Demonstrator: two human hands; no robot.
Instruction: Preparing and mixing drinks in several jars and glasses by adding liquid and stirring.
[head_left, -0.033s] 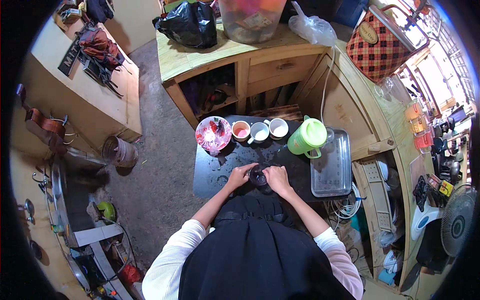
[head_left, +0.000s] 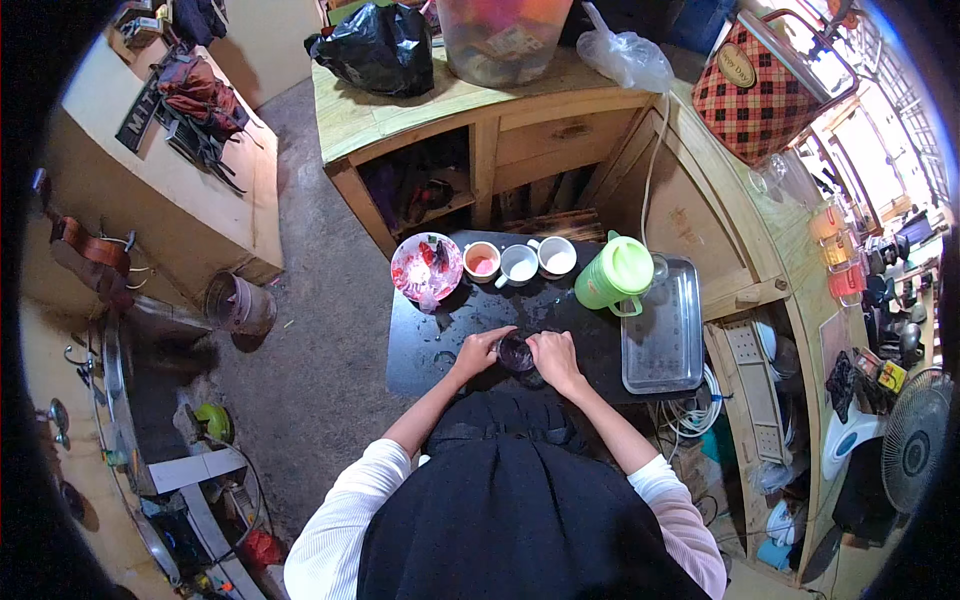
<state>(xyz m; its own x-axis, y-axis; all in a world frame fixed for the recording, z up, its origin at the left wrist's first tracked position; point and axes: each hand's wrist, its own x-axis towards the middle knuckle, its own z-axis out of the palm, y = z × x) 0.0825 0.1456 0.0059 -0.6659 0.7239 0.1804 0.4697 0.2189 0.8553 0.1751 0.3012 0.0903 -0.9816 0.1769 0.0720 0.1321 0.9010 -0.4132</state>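
My left hand (head_left: pixel 479 353) and my right hand (head_left: pixel 553 358) close round a dark, see-through glass (head_left: pixel 516 354) from either side, near the front edge of the black table (head_left: pixel 420 365). The glass is upright, its round mouth facing up. What is in it I cannot make out. Beyond my hands three cups stand in a row: one with an orange-pink inside (head_left: pixel 481 262) and two white ones, the middle cup (head_left: pixel 519 265) and the right cup (head_left: pixel 556 258). A plate (head_left: pixel 400 262) left of them bears red and pink scraps and plastic. Drops of liquid spot the tabletop.
A light green lidded jug (head_left: pixel 615 274) stands right of the cups, beside a clear rectangular tray (head_left: pixel 662 375). Behind runs a wooden counter (head_left: pixel 460 105) with a black plastic bag (head_left: pixel 375 50) and a plaid cooler bag (head_left: pixel 750 95). A bucket (head_left: pixel 240 303) is on the floor at left.
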